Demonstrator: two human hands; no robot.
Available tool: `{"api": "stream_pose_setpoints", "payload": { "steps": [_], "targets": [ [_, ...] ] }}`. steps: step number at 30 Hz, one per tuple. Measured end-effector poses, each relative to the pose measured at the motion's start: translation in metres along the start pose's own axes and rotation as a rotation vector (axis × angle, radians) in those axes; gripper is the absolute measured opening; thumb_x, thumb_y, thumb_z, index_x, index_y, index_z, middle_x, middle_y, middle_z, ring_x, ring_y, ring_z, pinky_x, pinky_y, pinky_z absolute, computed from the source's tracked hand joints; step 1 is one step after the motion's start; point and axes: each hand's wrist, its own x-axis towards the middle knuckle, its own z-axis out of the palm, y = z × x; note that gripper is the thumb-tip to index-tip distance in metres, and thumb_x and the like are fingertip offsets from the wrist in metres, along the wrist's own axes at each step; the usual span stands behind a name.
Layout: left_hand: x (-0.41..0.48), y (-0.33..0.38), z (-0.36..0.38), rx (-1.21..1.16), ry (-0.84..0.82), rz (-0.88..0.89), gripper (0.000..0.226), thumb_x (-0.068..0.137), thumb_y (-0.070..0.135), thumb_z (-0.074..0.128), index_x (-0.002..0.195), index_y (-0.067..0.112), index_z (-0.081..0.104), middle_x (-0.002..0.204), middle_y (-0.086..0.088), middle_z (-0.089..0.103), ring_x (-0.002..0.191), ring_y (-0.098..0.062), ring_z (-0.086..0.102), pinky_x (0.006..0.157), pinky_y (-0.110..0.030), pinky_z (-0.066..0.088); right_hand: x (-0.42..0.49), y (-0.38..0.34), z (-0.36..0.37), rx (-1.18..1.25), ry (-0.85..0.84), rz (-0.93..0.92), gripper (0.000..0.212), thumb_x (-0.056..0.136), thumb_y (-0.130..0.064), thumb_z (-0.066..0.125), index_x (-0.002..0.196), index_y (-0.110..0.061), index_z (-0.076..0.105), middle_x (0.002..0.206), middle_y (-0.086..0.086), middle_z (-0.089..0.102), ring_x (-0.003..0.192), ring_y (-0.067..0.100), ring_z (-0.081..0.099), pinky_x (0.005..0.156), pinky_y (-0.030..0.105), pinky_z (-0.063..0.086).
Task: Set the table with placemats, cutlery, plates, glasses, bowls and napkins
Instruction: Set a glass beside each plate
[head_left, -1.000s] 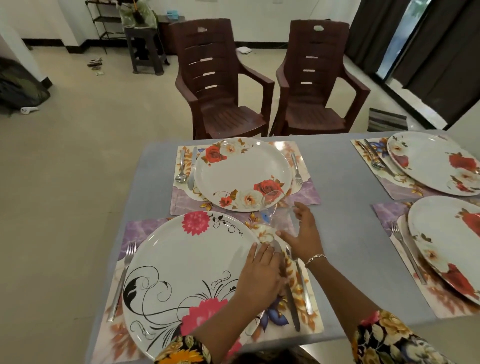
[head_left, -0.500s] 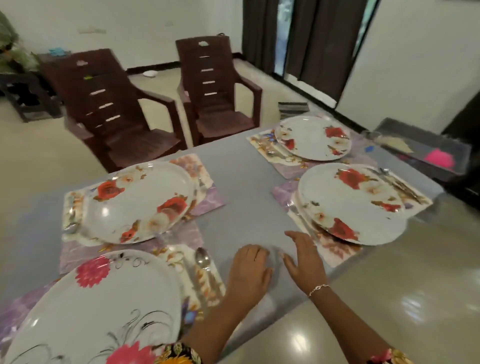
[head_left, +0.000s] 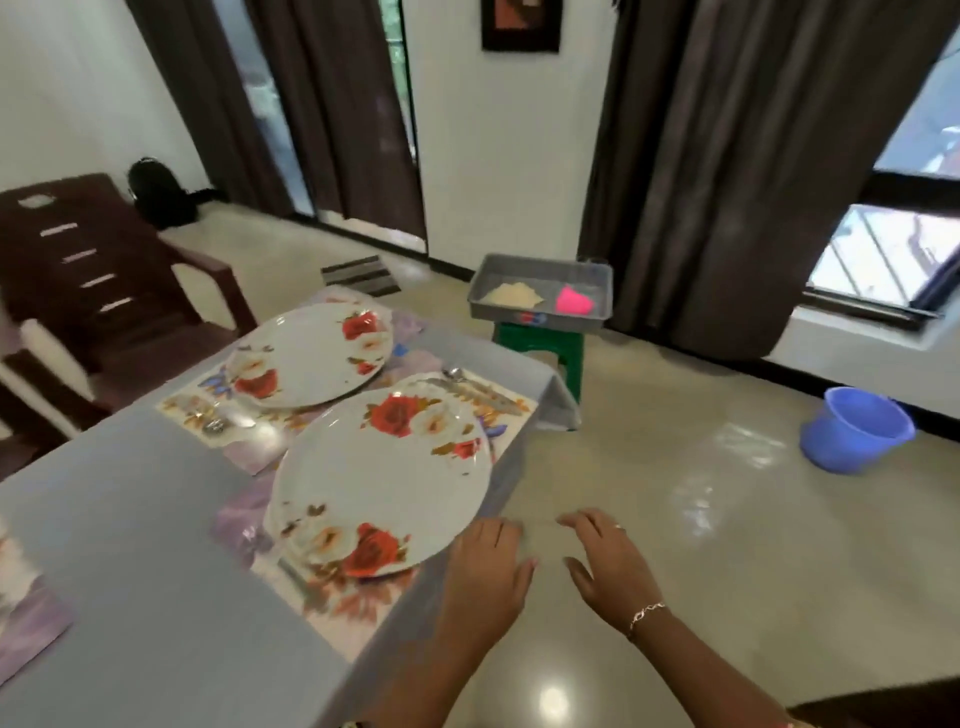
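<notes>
**Both hands empty, held off the table edge**

1. Left hand: palm down, fingers relaxed and slightly spread, holding nothing. It sits just beside the rim of the near plate, at the table edge; contact with the plate cannot be confirmed.
2. Right hand: palm down, fingers loosely extended, holding nothing. It is over the floor, near the left hand but apart from it. A bracelet is on the wrist.
3. Near plate: white with red roses, lying flat on the near placemat, close to the edge of the grey table.
4. Cutlery: lying on the near placemat, on the far side of the near plate. The individual pieces are too blurred to identify.
5. Far plate: same pattern, flat on the far placemat, just behind the near plate.
6. Grey tray: beyond the table's end, resting on a green stool. It contains a beige piece and a pink piece, side by side.
7. Surroundings: a brown chair stands at the table's far side; a blue bucket stands on the floor, well apart to the right.
</notes>
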Motion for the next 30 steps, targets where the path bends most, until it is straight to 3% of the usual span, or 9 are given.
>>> {"api": "stream_pose_setpoints", "payload": {
  "steps": [3,7,12,15,19,22,28,30],
  "targets": [
    [0.043,0.019,0.028,-0.072,-0.082,0.062,0.026,0.078,0.040,0.047,0.096,0.022,0.050,0.084,0.003,0.063,0.079,-0.014,0.055,0.071,-0.024,0.036,0.011,0.048,-0.014,-0.014,0.023,0.098,0.054,0.050,-0.011,0.081,0.099,-0.021,0.058,0.091,-0.003,0.061,0.077,0.017,0.065,0.065,0.024,0.053],
    [0.106,0.029,0.070,-0.091,-0.169,0.070,0.026,0.082,0.042,0.046,0.090,0.022,0.060,0.084,0.006,0.062,0.077,-0.014,0.059,0.072,-0.023,0.034,0.043,0.104,-0.024,-0.053,0.015,0.156,0.055,0.047,-0.009,0.085,0.094,-0.020,0.060,0.088,-0.004,0.060,0.069,0.015,0.064,0.058,0.023,0.053],
    [0.195,0.022,0.126,-0.050,-0.087,0.055,0.060,0.098,0.051,0.017,0.082,0.022,0.067,0.076,0.005,0.063,0.070,-0.013,0.061,0.069,-0.020,0.042,0.116,0.172,-0.027,-0.068,-0.014,0.171,0.056,0.046,-0.010,0.086,0.093,-0.023,0.059,0.087,-0.006,0.059,0.068,0.013,0.064,0.059,0.017,0.048],
    [0.258,0.012,0.152,-0.041,-0.144,0.036,0.065,0.097,0.052,0.011,0.080,0.024,0.067,0.075,0.008,0.063,0.068,-0.011,0.061,0.062,-0.018,0.048,0.175,0.207,-0.030,-0.081,-0.061,0.172,0.054,0.046,-0.013,0.087,0.091,-0.023,0.059,0.085,-0.008,0.059,0.068,0.012,0.064,0.058,0.017,0.049],
    [0.339,-0.007,0.181,-0.049,-0.202,-0.034,0.053,0.093,0.055,0.024,0.080,0.027,0.067,0.076,0.010,0.063,0.068,-0.009,0.061,0.060,-0.020,0.052,0.252,0.255,-0.029,-0.018,-0.089,0.237,0.034,0.071,-0.011,0.071,0.103,-0.019,0.062,0.101,-0.002,0.060,0.086,0.022,0.063,0.071,0.026,0.048],
    [0.386,-0.019,0.197,-0.072,-0.247,-0.093,0.039,0.080,0.051,0.036,0.078,0.027,0.068,0.076,0.013,0.064,0.069,-0.006,0.062,0.064,-0.015,0.050,0.305,0.281,-0.030,0.003,-0.096,0.261,0.031,0.083,-0.015,0.060,0.114,-0.018,0.058,0.112,-0.002,0.054,0.101,0.020,0.056,0.084,0.026,0.043],
    [0.466,-0.047,0.244,-0.060,-0.272,-0.196,0.030,0.077,0.047,0.044,0.076,0.025,0.064,0.074,0.009,0.061,0.066,-0.010,0.061,0.059,-0.020,0.049,0.396,0.341,-0.022,0.072,-0.147,0.282,0.032,0.086,-0.016,0.055,0.118,-0.019,0.055,0.118,-0.001,0.052,0.106,0.017,0.053,0.088,0.023,0.041],
    [0.491,-0.058,0.268,-0.069,-0.249,-0.260,0.028,0.081,0.043,0.053,0.084,0.018,0.065,0.083,0.003,0.062,0.077,-0.016,0.061,0.066,-0.026,0.048,0.428,0.364,-0.021,0.084,-0.169,0.295,0.033,0.086,-0.015,0.055,0.118,-0.018,0.054,0.119,0.000,0.052,0.106,0.018,0.053,0.088,0.024,0.040]
  ]
}}
